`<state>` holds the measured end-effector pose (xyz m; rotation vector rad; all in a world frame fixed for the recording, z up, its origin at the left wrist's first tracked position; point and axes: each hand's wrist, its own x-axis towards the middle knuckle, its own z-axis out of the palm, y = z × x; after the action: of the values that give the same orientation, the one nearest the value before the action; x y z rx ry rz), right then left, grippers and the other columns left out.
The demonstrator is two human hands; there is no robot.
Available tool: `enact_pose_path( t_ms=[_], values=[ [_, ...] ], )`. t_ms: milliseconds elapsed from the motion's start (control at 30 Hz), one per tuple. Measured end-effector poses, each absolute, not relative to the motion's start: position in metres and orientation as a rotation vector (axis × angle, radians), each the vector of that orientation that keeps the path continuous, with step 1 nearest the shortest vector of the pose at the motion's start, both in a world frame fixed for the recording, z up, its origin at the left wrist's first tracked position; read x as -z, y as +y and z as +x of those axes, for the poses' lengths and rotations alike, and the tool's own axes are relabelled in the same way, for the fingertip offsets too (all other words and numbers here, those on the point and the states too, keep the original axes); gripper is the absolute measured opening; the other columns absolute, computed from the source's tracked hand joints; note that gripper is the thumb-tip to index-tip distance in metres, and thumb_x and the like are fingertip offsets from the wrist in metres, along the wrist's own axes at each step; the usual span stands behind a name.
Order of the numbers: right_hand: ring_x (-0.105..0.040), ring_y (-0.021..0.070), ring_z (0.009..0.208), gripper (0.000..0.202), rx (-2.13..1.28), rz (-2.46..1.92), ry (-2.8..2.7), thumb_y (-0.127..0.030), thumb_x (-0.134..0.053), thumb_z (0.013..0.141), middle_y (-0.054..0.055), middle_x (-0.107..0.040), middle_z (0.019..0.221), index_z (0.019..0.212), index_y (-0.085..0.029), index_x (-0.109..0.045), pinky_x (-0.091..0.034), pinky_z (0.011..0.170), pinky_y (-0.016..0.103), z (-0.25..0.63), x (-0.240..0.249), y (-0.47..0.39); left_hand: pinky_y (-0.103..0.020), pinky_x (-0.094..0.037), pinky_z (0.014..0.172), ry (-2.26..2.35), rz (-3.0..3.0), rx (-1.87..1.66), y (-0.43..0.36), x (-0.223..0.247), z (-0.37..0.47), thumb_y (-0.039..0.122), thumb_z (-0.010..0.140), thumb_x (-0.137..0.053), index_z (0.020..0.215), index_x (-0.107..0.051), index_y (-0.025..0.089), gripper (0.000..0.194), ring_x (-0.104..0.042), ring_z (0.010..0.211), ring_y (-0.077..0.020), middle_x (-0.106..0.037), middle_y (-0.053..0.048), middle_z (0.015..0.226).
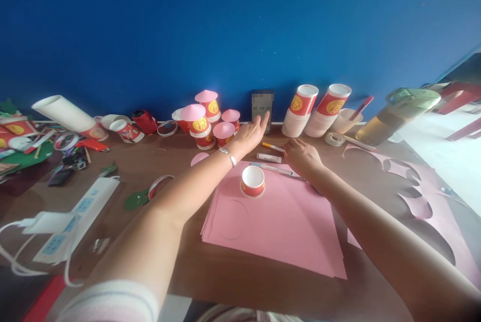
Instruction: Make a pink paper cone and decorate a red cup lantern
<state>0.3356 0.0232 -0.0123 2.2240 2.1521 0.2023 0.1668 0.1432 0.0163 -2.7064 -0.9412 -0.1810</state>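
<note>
My left hand (253, 134) reaches toward a phone (262, 104) that leans upright against the wall and shows a timer. Its fingers are apart and in front of the screen; whether they touch it I cannot tell. Beside the yellow marker (273, 147), my right hand (301, 155) is bent low over the table, its fingertips hidden. A short red and white paper cup (253, 181) stands on a stack of pink paper (278, 226), right of a drawn circle. A glue stick (268, 158) and a pen (274, 168) lie at the paper's far edge.
Cups with pink cone tops (224, 132) stand left of the phone; tall cup stacks (295, 121) are right of it. A tape roll (334, 138), a jug of liquid (383, 119) and cut pink paper (443, 211) lie rightward. A power strip (78, 216) is at the left.
</note>
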Motion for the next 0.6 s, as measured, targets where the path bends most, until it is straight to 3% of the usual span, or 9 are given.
enact_pose_path(
  t_ms=[233, 433, 600],
  values=[
    [-0.064, 0.0274, 0.106, 0.032, -0.223, 2.239, 2.181, -0.016, -0.041, 0.099, 0.016, -0.07, 0.111, 0.11, -0.012, -0.071, -0.047, 0.079, 0.033, 0.337, 0.014, 0.021, -0.035, -0.053, 0.069, -0.936, -2.672, 0.136, 0.145, -0.013, 0.168, -0.002, 0.09, -0.024, 0.161, -0.029, 0.012, 0.073, -0.072, 0.088, -0.0261, -0.06, -0.025, 0.123],
    [-0.065, 0.0259, 0.098, 0.027, -0.268, 2.301, 2.21, -0.017, -0.046, 0.097, 0.015, -0.072, 0.104, 0.099, -0.014, -0.073, -0.045, 0.077, 0.032, 0.338, 0.017, 0.021, -0.034, -0.053, 0.067, -0.867, -2.648, 0.086, 0.142, -0.014, 0.163, -0.005, 0.091, -0.019, 0.161, -0.027, 0.009, 0.072, -0.073, 0.085, -0.0243, -0.059, -0.024, 0.123],
    [-0.066, 0.0254, 0.09, 0.025, -0.365, 2.388, 2.254, -0.025, -0.049, 0.098, 0.014, -0.073, 0.098, 0.1, -0.012, -0.071, -0.043, 0.076, 0.033, 0.342, 0.016, 0.013, -0.032, -0.053, 0.064, -0.819, -2.739, 0.173, 0.134, -0.019, 0.148, -0.005, 0.092, -0.022, 0.158, -0.032, 0.012, 0.069, -0.071, 0.08, -0.0195, -0.058, -0.021, 0.126]
  ],
)
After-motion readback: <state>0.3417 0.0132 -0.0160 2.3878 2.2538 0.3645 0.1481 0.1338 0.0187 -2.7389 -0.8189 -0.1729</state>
